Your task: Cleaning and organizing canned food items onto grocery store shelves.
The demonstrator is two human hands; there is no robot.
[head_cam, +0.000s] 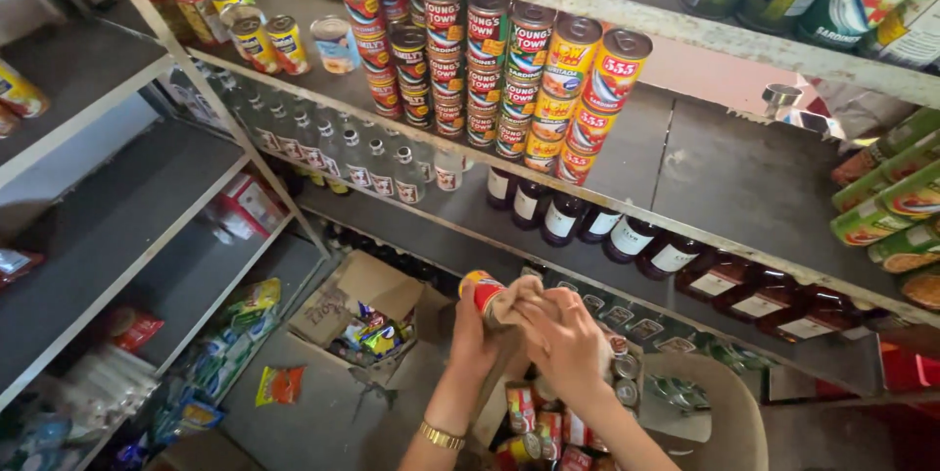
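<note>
My left hand (468, 339), with a gold bracelet at the wrist, grips a red and yellow can (482, 291) from below. My right hand (568, 339) presses a beige cloth (524, 297) against the can's side. Both hands are held over an open cardboard box (720, 402) that holds several more red cans (534, 422). Straight ahead, on a grey shelf (715, 177), stand stacked columns of red and yellow cans (509, 79).
Dark bottles (627, 236) line the shelf below the stacked cans, clear bottles (372, 163) to their left. Green cans (891, 207) lie at the right. An open box of snack packets (367, 319) sits on the floor. Left shelving (108, 226) holds packets.
</note>
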